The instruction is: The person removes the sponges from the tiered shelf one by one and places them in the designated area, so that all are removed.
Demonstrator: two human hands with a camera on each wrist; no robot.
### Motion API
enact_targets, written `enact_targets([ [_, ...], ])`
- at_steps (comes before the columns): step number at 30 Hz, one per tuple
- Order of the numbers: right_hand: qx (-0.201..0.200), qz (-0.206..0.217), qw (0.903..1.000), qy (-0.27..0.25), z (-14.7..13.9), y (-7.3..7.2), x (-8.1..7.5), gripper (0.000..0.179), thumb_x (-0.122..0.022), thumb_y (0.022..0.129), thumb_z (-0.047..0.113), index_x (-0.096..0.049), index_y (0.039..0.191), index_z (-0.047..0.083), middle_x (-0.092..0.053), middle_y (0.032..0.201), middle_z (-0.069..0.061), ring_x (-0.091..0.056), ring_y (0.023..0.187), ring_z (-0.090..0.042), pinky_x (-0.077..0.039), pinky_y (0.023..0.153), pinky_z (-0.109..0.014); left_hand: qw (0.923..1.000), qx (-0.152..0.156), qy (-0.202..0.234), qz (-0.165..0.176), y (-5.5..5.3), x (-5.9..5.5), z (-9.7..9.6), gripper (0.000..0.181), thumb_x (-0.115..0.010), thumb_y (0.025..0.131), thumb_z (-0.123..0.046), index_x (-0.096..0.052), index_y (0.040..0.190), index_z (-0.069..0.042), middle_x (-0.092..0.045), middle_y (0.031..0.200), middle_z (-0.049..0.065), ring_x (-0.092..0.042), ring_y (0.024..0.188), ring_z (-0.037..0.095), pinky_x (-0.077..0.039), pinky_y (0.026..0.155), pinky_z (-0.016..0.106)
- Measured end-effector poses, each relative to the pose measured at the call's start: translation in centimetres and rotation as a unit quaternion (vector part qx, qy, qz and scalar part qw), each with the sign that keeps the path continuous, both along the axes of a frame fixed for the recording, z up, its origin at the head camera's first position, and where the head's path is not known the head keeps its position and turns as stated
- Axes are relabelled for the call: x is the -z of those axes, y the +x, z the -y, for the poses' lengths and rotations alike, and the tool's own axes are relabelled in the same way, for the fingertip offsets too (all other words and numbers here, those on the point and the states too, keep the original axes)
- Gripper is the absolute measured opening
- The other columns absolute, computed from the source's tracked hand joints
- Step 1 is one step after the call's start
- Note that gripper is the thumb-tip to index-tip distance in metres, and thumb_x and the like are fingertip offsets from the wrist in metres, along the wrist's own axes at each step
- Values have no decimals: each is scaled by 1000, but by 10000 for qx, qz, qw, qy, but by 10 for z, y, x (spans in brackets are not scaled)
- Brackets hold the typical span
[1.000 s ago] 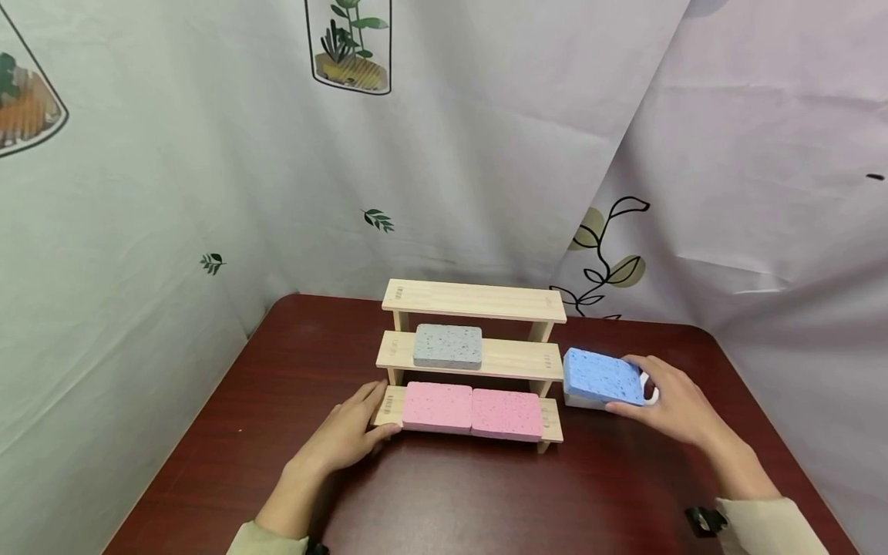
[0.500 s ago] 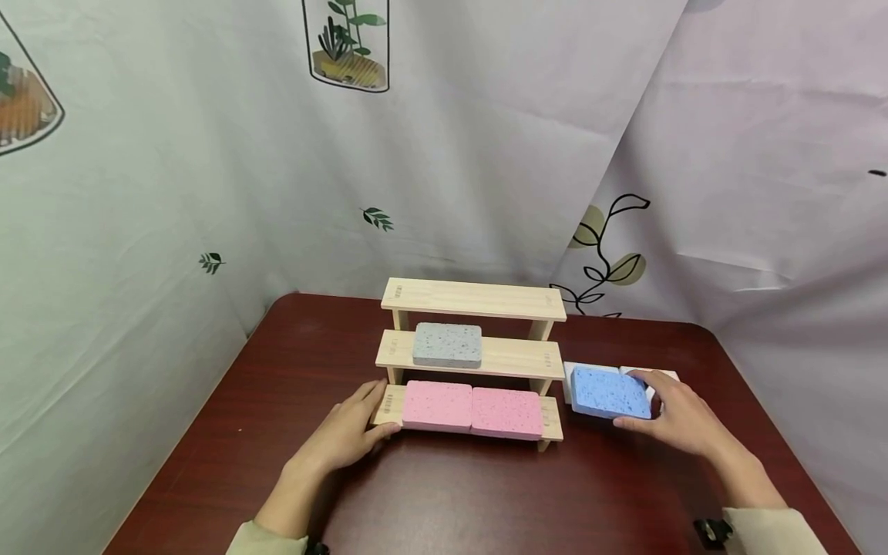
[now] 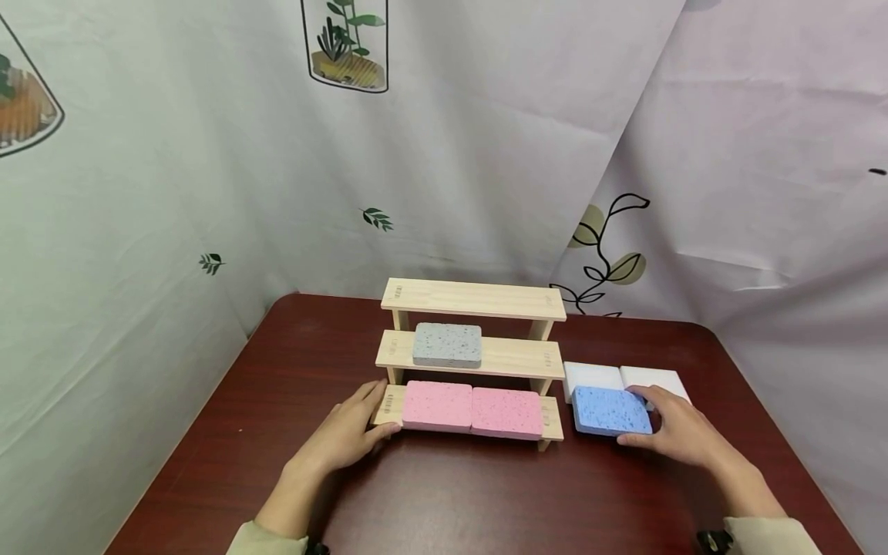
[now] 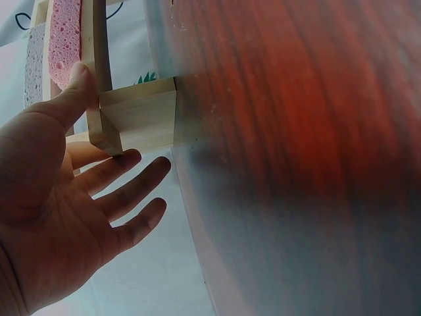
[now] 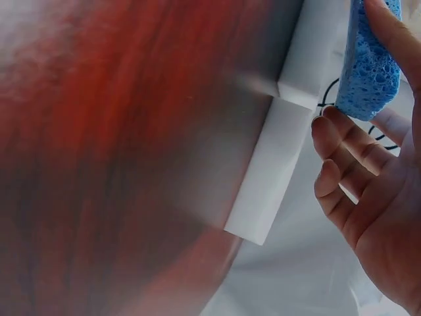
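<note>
My right hand pinches the right end of a blue sponge between thumb and fingers. In the right wrist view the sponge is lifted off the table, beyond two white blocks. My left hand grips the left end of the lowest step of a three-tier wooden stand, its thumb by the front edge and other fingers behind. Two pink sponges, a left one and a right one, lie side by side on that step. A grey sponge lies on the middle step.
Two flat white blocks, one at the left and one at the right, lie on the dark red table beside the stand. Behind the table hangs a pale printed cloth.
The right hand has brought the blue sponge toward the person, uncovering the white blocks behind it. My left hand, the stand and the other sponges stay where they were.
</note>
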State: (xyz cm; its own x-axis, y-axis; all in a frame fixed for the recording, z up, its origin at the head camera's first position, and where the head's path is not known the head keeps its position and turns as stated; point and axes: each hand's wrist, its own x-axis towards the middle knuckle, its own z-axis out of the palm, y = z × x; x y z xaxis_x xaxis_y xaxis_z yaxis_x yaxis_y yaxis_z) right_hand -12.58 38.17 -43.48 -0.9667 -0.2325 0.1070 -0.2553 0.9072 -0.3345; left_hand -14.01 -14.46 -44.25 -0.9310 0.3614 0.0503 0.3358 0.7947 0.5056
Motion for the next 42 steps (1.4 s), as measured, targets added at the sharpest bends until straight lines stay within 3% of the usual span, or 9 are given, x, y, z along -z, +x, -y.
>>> enact_targets([
  [3,-71,47,9999,-66,-1,1,3,92,-92,64,54,-60,129,-3,-63,124,-25,-62,107,-37,-50,86,-57,10000,6,-10,-12,0,0,0,79,-70,95,-42,-41,150,6,-45,150,25,-47,136,41,-39,103,65],
  [9,-149,121,9997,-182,-3,3,8,92,-93,63,51,-60,129,-4,-62,126,-26,-59,114,-43,-48,91,-61,10000,9,-24,-61,-1,0,-1,80,-71,95,-42,-40,151,5,-46,150,24,-48,135,40,-40,103,66],
  [18,-625,-216,9974,-291,-8,5,16,86,-96,59,49,-65,125,3,-67,118,-11,-59,99,-18,-51,79,-35,10000,-1,-70,-11,-1,0,-1,80,-71,95,-42,-39,151,5,-45,150,24,-47,136,40,-39,103,65],
  [22,-689,-106,9973,-224,-7,4,21,86,-95,60,50,-65,124,1,-67,117,-11,-61,102,-21,-52,82,-40,10000,-1,-67,-15,-1,0,-1,80,-71,95,-43,-40,151,5,-45,150,24,-47,136,40,-39,103,66],
  [31,-232,310,9991,-187,2,-2,24,90,-92,65,53,-61,128,-4,-64,123,-23,-61,112,-41,-49,91,-59,10000,29,-61,-63,-2,0,-1,80,-71,95,-42,-40,152,4,-46,149,23,-49,134,39,-41,103,63],
  [42,-384,329,9986,-120,1,0,21,91,-94,63,51,-62,130,-1,-65,122,-22,-61,111,-40,-50,88,-58,10000,-2,-36,11,-1,0,-1,81,-71,94,-42,-40,151,5,-46,150,24,-47,136,40,-39,103,67],
])
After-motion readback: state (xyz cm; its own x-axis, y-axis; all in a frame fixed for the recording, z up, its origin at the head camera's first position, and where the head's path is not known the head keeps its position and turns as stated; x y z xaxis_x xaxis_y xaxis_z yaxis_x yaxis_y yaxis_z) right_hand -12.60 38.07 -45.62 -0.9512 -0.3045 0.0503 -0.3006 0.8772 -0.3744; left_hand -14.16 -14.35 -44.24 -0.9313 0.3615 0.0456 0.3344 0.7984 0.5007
